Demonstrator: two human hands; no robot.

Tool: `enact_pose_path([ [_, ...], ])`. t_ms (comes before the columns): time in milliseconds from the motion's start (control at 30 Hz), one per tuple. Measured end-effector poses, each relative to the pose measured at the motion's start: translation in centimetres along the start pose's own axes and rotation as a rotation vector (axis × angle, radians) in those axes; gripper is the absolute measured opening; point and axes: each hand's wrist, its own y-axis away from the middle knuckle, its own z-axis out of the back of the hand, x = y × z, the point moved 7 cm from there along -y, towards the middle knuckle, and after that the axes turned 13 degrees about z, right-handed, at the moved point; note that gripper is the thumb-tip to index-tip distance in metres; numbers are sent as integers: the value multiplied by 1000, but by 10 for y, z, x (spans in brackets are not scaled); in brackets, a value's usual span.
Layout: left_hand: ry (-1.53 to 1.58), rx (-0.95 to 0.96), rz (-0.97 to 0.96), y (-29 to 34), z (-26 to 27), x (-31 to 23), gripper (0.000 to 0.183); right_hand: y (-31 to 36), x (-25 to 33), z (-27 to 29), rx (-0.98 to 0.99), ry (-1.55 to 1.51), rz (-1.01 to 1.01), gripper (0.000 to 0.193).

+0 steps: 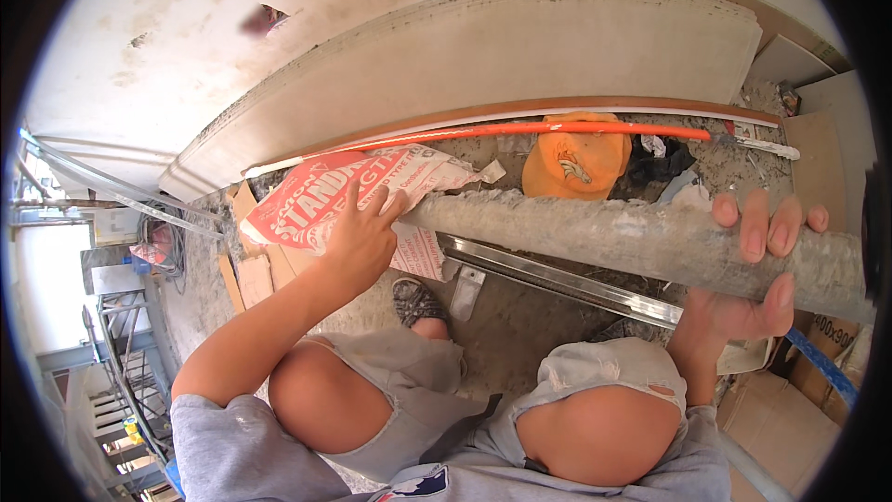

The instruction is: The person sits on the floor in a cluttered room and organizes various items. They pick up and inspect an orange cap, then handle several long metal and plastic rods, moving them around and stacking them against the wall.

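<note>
A thick grey pipe [595,232], crusted with dried cement, lies across in front of me. My right hand [757,256] is wrapped round it near its right end, fingertips over the upper side and thumb below. My left hand [360,237] is on a crumpled red and white paper sack [311,195], close to the pipe's left end. Its fingers are partly bent over the paper, and the thumb is hidden. Part of the sack hangs below that hand.
Behind the pipe are an orange cap [576,163] and a long orange pole [502,130], before stacked boards [520,46] along the wall. A metal channel [576,284] passes under the pipe. Cardboard [771,423] lies at the right, scaffolding [121,363] stands left.
</note>
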Motion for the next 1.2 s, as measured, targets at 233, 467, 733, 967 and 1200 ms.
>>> enact_pose_path([
  [233,350,-74,277,1,-8,41,17,3,4,23,19,9,35,53],
  [467,349,-155,149,11,-3,32,19,1,13,35,30,44,35,54],
  [733,600,-29,172,30,16,75,21,28,-26,11,45,-65,0,57],
  [967,662,-25,248,28,19,84,20,67,-80,-7,164,-108,-70,56],
  [1200,1228,-102,-225,2,98,13,88,112,-120,-11,174,47,-228,54],
])
